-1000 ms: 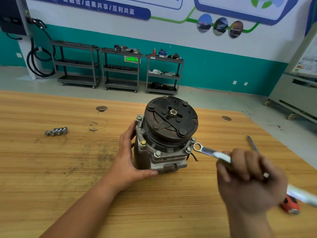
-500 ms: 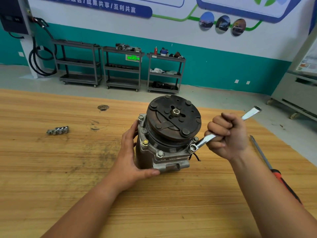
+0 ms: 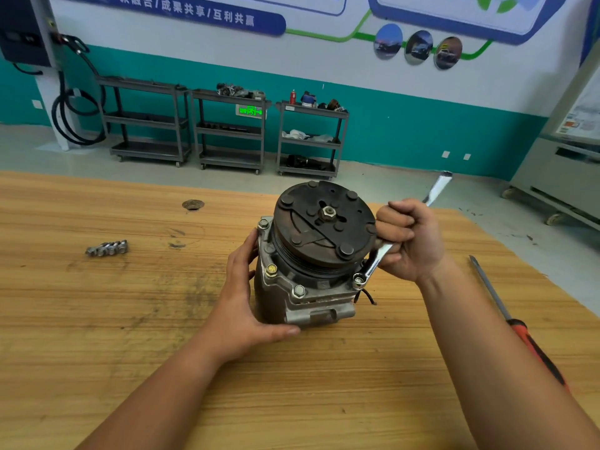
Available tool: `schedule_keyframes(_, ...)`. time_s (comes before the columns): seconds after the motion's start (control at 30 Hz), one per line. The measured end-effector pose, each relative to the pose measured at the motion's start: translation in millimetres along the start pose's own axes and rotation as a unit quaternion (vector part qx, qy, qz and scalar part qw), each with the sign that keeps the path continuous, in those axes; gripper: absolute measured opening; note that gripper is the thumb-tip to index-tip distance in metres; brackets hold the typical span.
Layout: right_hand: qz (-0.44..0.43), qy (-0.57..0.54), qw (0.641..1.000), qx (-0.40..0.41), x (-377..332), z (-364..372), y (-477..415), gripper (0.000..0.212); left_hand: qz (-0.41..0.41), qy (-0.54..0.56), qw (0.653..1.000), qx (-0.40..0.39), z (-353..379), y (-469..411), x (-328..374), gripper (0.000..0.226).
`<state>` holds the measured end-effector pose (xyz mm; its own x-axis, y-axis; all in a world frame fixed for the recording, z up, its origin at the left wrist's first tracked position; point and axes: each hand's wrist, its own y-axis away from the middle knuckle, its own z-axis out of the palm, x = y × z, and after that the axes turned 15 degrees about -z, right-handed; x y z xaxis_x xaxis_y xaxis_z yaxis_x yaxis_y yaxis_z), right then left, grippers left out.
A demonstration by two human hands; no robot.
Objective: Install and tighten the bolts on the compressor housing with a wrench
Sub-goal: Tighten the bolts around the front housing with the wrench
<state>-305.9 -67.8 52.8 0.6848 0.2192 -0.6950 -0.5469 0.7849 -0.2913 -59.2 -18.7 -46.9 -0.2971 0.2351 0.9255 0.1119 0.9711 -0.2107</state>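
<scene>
The compressor [image 3: 311,254] stood mid-table [image 3: 97,319], clear of every edge. The left hand [image 3: 246,306] curled round its side; the right hand [image 3: 409,238] clamped the wrench [image 3: 373,264], its ring on a bolt [image 3: 358,280]. The banner [image 3: 207,13] read "成果共享/互利共赢".

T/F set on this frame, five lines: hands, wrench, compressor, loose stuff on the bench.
1. The wrench has its ring end on a bolt at the right edge of the compressor. True.
2. The left hand holds the screwdriver. False: it grips the compressor's side; the screwdriver lies on the table, untouched.
3. The compressor lies on its side. False: it stands with the clutch plate facing up.
4. The right hand grips the wrench. True.
5. A cluster of small metal parts lies left of the compressor. True.
</scene>
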Motion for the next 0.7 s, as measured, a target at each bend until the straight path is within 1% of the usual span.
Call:
schedule_keyframes(0.1, -0.047, -0.042, 0.997, -0.034, 2, -2, 16, 0.033, 0.003, -0.008, 1.000, -0.002, 0, 0, 0, 0.125)
schedule_keyframes(0.13, -0.073, -0.045, 0.996, -0.028, 4, -1, 22, 0.032, 0.001, -0.012, 1.000, -0.002, 0, 0, 0, 0.126)
schedule_keyframes(0.2, -0.137, -0.009, 0.990, 0.012, 12, 4, 31, 0.034, -0.001, -0.011, 1.000, -0.002, 0, 1, 1, 0.126)
schedule_keyframes(0.27, -0.219, 0.092, 0.965, 0.111, 24, 13, 45, 0.040, -0.005, -0.009, 1.000, -0.004, 1, 1, 2, 0.127)
schedule_keyframes(0.33, -0.305, 0.135, 0.925, 0.182, 40, 25, 60, 0.043, -0.008, -0.011, 1.000, -0.002, 1, 2, 3, 0.128)
schedule_keyframes(0.37, -0.347, 0.141, 0.905, 0.201, 50, 30, 67, 0.044, -0.011, -0.014, 1.000, 0.001, 1, 2, 3, 0.128)
schedule_keyframes(0.47, -0.436, 0.174, 0.854, 0.227, 88, 44, 84, 0.049, -0.011, -0.014, 1.000, 0.003, 1, 2, 4, 0.127)
schedule_keyframes(0.53, -0.493, 0.212, 0.812, 0.230, 113, 54, 85, 0.047, -0.006, -0.007, 1.000, 0.000, 1, 1, 4, 0.126)
schedule_keyframes(0.63, -0.565, 0.293, 0.720, 0.276, 142, 72, 74, 0.033, -0.003, -0.007, 1.000, 0.003, 0, 1, 2, 0.126)
schedule_keyframes(0.7, -0.573, 0.393, 0.657, 0.293, 157, 81, 66, 0.024, -0.002, -0.010, 1.000, 0.007, 0, 0, 1, 0.128)
